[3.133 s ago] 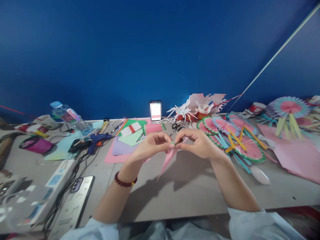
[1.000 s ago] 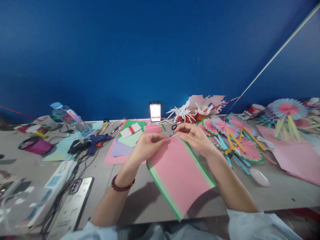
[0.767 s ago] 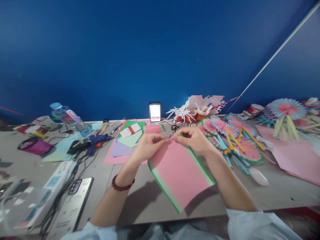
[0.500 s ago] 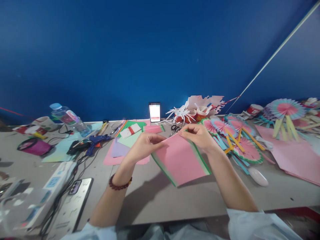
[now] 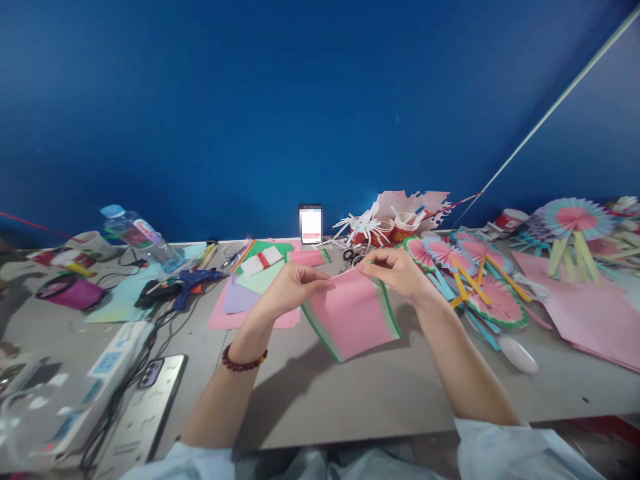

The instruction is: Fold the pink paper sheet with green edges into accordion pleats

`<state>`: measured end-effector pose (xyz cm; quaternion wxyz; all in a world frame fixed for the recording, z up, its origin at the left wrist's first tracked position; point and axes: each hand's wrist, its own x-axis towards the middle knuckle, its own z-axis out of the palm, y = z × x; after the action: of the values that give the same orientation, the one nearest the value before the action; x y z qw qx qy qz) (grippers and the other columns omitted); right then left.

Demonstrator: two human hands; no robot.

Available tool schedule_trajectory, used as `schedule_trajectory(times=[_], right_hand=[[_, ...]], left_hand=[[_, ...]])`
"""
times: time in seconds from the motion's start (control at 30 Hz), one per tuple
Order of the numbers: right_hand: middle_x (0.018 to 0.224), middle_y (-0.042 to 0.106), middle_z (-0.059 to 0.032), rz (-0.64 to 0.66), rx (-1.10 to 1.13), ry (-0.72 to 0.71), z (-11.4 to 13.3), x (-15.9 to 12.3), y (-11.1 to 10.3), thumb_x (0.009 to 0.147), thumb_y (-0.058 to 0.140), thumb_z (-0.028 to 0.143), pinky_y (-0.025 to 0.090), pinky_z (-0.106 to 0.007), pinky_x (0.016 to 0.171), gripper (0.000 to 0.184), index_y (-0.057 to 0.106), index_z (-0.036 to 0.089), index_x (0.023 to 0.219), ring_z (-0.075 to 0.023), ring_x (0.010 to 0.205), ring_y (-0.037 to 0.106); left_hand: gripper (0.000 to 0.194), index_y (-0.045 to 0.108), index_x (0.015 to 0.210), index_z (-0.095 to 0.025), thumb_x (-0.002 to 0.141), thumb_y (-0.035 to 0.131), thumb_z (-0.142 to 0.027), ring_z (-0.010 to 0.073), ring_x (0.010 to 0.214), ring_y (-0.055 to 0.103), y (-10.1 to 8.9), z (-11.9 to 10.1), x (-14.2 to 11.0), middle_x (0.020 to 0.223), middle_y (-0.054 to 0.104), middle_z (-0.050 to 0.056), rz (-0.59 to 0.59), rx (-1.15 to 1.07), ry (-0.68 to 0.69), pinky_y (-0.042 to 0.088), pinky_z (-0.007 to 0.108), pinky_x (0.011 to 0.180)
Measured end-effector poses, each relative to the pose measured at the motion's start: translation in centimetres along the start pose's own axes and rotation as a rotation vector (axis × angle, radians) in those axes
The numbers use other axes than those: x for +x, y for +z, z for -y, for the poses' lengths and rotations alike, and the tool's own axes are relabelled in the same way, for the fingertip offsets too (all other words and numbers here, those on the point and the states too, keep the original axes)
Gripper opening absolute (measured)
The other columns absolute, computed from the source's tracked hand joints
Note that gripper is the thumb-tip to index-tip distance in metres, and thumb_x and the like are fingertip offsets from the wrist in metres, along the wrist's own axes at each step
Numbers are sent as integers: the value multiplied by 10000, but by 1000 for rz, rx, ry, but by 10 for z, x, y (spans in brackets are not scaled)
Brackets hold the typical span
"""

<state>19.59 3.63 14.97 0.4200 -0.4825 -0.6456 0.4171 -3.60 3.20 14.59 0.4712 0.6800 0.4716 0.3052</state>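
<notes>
A pink sheet of paper with pale and dark green bands along two sides hangs tilted above the table. My left hand pinches its upper left edge between thumb and fingers. At the upper right corner, my right hand is closed on the same sheet. The fingertips cover parts of the top edge. Just behind the right hand lie scissors, partly hidden. A folded pink strip with green ends rests on the table beyond the sheet.
Coloured paper sheets, a blue glue gun and a water bottle are on the left, near a power strip and phone. Pleated paper fans and a white computer mouse lie right. A lit phone stands behind.
The sheet's lower edge has swung up and slightly left, away from me. Both hands keep their hold on its top edge, nearly in place.
</notes>
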Motion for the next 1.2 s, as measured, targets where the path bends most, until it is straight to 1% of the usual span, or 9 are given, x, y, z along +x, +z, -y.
schedule_trajectory(times=[0.1, 0.23, 0.3, 0.43, 0.6, 0.77, 0.9, 1.03, 1.2], right_hand=[[605, 592, 9, -9, 16, 1, -4, 2, -1, 662, 760, 508, 320, -259, 552, 361, 678, 157, 666, -109, 589, 448], [620, 586, 25, -30, 105, 18, -12, 7, -5, 643, 775, 520, 321, -251, 558, 368, 658, 172, 668, -102, 590, 457], [613, 585, 29, -32, 140, 41, -14, 8, -8, 632, 785, 523, 314, -249, 546, 373, 657, 177, 684, -101, 578, 457], [610, 609, 20, -79, 145, 83, -12, 8, -13, 611, 800, 516, 305, -253, 534, 380, 678, 172, 715, -103, 563, 465], [633, 643, 4, -101, 144, 71, -6, 6, -16, 605, 814, 478, 332, -259, 556, 351, 684, 166, 701, -109, 592, 492], [640, 654, 9, -116, 115, 65, -8, 8, -18, 606, 797, 492, 359, -258, 580, 347, 687, 177, 699, -114, 604, 514], [629, 638, 21, -131, 112, 55, -11, 9, -19, 608, 787, 481, 339, -250, 562, 331, 683, 178, 690, -104, 582, 488], [629, 636, 20, -142, 118, 67, -12, 10, -19, 601, 785, 461, 340, -250, 570, 319, 686, 170, 687, -102, 588, 489], [617, 631, 23, -127, 104, 82, -19, 15, -21, 600, 789, 479, 352, -247, 565, 342, 699, 168, 710, -102, 584, 492]], left_hand=[[276, 809, 865, -177, 759, 748, -425, 213, 809, 701, -2, 4, 2, 889, 787, 56, 33, -34, 5, 521, 252, 639], [522, 720, 1192, -195, 728, 800, -421, 269, 1096, 669, -10, 12, 7, 1207, 721, 108, 113, -175, 72, 567, 310, 820], [570, 706, 1205, -188, 696, 831, -412, 277, 1127, 654, -14, 16, 10, 1239, 701, 130, 100, -184, 112, 568, 324, 840], [448, 758, 1017, -173, 662, 851, -431, 250, 996, 686, -17, 23, 15, 1108, 739, 117, 12, -81, 120, 567, 322, 820], [363, 775, 920, -170, 671, 833, -427, 205, 834, 686, -11, 22, 15, 941, 762, 82, -68, -10, 83, 564, 296, 736], [341, 789, 939, -175, 725, 780, -441, 198, 785, 684, -9, 19, 13, 881, 771, 75, -48, 12, 86, 555, 289, 698], [304, 795, 867, -176, 760, 742, -456, 218, 848, 700, -11, 17, 12, 884, 780, 73, -19, -9, 77, 564, 300, 762], [276, 786, 779, -170, 753, 742, -442, 201, 793, 693, -13, 17, 12, 799, 771, 62, -7, -3, 53, 564, 305, 767], [319, 792, 830, -168, 748, 741, -472, 189, 782, 679, -15, 23, 17, 815, 771, 67, -8, -19, 56, 555, 297, 745]])
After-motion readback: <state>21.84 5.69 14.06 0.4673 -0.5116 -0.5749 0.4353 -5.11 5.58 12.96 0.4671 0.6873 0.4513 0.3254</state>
